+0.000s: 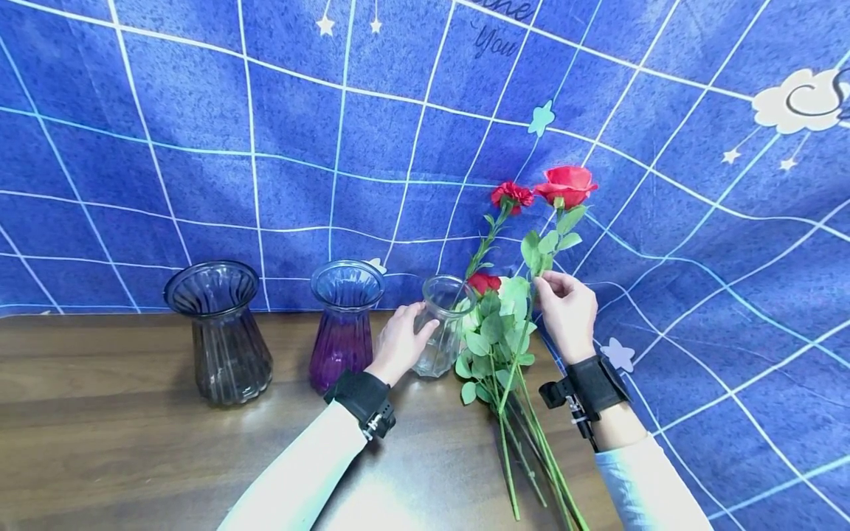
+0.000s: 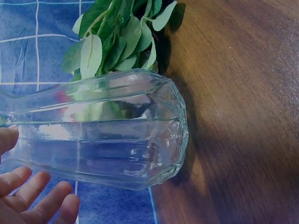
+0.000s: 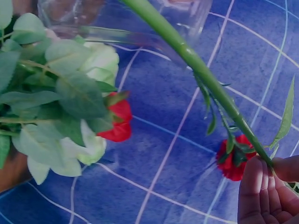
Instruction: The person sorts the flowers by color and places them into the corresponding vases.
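Note:
My left hand (image 1: 401, 335) holds a clear glass vase (image 1: 438, 350) near its neck, thumb in front. The left wrist view shows the ribbed vase (image 2: 107, 135) upright on the table, with the fingers beside it. A red carnation (image 1: 512, 196) rises above the vase, its stem running down to the mouth. Between thumb and fingertips, my right hand (image 1: 567, 310) pinches the stem of a red rose (image 1: 567, 186) below its upper leaves. The held stem (image 3: 205, 74) crosses the right wrist view diagonally; its bloom is out of sight there.
Beside the clear vase lies a bunch of leafy flowers (image 1: 494, 332), with a red bloom (image 1: 483, 282) and pale ones, stems toward the front edge. A purple-blue vase (image 1: 341, 339) and a dark grey vase (image 1: 229, 346) stand left on the wooden table (image 1: 99, 428). Blue gridded cloth (image 1: 292, 192) hangs behind.

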Motion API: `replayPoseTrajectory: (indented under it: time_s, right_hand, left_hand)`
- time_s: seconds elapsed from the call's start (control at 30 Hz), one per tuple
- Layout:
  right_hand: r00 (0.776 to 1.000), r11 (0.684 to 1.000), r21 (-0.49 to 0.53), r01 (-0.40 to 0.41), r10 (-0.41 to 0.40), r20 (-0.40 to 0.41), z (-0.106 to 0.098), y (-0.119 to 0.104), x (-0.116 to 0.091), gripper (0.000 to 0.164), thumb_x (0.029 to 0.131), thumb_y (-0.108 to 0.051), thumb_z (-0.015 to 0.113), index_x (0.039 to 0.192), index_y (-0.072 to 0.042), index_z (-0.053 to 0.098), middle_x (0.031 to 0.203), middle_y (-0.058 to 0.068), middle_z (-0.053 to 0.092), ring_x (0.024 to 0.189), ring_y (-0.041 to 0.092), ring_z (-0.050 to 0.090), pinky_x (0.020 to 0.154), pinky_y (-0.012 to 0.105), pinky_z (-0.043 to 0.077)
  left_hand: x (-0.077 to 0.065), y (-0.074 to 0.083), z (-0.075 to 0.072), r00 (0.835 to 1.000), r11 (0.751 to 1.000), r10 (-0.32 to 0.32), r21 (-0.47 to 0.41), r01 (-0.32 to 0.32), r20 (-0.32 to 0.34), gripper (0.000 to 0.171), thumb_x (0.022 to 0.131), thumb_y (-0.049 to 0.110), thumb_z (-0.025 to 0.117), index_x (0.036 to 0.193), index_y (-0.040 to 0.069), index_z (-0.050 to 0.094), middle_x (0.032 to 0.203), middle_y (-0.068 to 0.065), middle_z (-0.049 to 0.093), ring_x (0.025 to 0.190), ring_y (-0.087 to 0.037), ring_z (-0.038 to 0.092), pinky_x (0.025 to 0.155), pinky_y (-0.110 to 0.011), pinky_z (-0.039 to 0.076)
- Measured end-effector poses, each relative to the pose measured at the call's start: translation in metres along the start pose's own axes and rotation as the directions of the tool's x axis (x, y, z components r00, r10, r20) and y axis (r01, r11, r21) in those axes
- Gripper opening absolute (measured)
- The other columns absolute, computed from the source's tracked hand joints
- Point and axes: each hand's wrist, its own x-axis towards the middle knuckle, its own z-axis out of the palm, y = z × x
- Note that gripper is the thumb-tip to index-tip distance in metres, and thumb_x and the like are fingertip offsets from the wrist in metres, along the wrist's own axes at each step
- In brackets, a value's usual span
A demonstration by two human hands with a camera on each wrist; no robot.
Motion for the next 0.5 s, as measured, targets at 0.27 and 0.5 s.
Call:
replayPoseTrajectory:
  time_s: [0.27, 0.5]
  right_hand:
    - [0.999, 0.999, -0.001, 0.037, -0.037, -0.025, 0.002, -0.016, 0.007, 0.021, 0.085, -0.015, 0.064, 0.100, -0.001, 0.070, 0.081, 0.012, 0.069, 0.052, -0.008, 0.055, 0.051, 0.010, 0.048]
    - [0.996, 0.996, 0.038, 0.075, -0.073, -0.052, 0.003, -0.035, 0.019, 0.022, 0.086, -0.015, 0.063, 0.101, 0.000, 0.069, 0.083, 0.014, 0.068, 0.051, -0.008, 0.055, 0.053, 0.009, 0.047]
  left_hand:
    - [0.000, 0.001, 0.000, 1.000, 1.000, -0.001, 0.007, 0.001, -0.002, 0.047, 0.090, 0.041, 0.058, 0.128, 0.012, 0.055, 0.123, -0.011, 0.059, 0.111, -0.028, 0.059, 0.089, -0.044, 0.049]
    - [-0.001, 0.001, 0.001, 1.000, 1.000, -0.007, 0.000, 0.007, -0.013, 0.047, 0.090, 0.040, 0.059, 0.127, 0.012, 0.056, 0.123, -0.011, 0.059, 0.111, -0.028, 0.060, 0.089, -0.044, 0.049]
